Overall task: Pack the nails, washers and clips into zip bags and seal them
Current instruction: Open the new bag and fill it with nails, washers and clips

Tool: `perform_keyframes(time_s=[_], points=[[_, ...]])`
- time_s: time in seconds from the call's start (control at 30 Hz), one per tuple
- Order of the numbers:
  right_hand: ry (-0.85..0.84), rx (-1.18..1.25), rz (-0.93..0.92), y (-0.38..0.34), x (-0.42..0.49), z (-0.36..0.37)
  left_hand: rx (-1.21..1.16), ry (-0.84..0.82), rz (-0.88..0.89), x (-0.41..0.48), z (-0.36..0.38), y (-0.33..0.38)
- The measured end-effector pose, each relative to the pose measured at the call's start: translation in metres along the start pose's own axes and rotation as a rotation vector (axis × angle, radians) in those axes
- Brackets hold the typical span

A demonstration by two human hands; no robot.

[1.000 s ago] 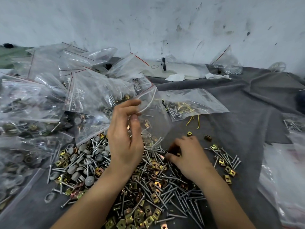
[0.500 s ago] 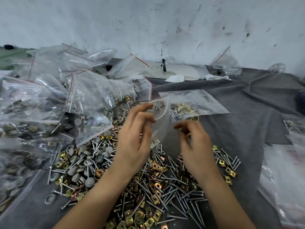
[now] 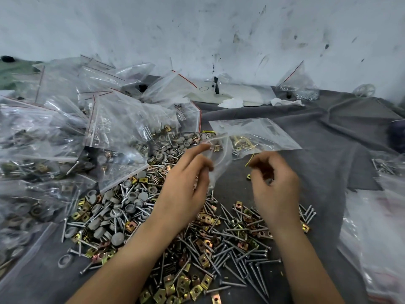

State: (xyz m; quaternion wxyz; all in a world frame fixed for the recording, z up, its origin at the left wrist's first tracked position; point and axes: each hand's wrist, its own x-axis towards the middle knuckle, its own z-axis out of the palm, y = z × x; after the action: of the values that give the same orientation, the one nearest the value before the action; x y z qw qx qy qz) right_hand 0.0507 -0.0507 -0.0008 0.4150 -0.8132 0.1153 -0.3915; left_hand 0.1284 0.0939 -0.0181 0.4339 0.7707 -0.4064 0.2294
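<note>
Zip bag (image 3: 219, 163), pinched at its mouth by the left hand (image 3: 186, 185), hangs upright over the nails (image 3: 232, 249) at the middle of the worktop (image 3: 328, 139); right hand (image 3: 276, 187) just beside it, fingers curled, contents indiscernible.

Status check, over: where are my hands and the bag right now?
Left grip pinches small zip bag. Right grip curled beside it, contents unclear. Loose nails and clips heaped below, no obstruction.

Makeshift packing workshop, scuffed wall (image 3: 219, 29), heaped zip bags (image 3: 65, 128), loose nails (image 3: 241, 260)
</note>
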Motion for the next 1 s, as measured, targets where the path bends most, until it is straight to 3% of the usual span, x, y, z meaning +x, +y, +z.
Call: perform_keyframes(time_s=[0.13,0.2,0.53,0.6,0.67,0.8,0.9,1.0], points=[[-0.744,-0.246,0.18,0.008,0.007,-0.014,0.0,0.058,-0.013,0.001,-0.001,0.0],[-1.017,-0.306,0.22,0.01,0.004,-0.016,-0.004,0.064,-0.005,0.001,-0.002,0.001],[-1.117,-0.447,0.106,0.002,-0.004,-0.01,-0.044,0.039,-0.019,0.001,-0.002,0.003],[-1.075,-0.401,0.049,0.0,-0.003,-0.009,-0.058,0.034,-0.004,0.0,-0.002,0.003],[-0.929,-0.291,0.039,-0.001,0.001,-0.012,-0.062,0.014,0.007,0.0,-0.002,0.003],[-0.428,0.233,0.059,-0.011,0.003,-0.018,-0.08,-0.066,0.032,0.0,-0.003,0.004],[-0.039,0.297,-0.248,-0.019,-0.001,-0.016,-0.086,-0.138,0.093,-0.001,-0.006,0.008],[0.083,0.154,-0.438,-0.021,-0.005,-0.008,-0.088,-0.194,0.153,0.0,-0.007,0.012]])
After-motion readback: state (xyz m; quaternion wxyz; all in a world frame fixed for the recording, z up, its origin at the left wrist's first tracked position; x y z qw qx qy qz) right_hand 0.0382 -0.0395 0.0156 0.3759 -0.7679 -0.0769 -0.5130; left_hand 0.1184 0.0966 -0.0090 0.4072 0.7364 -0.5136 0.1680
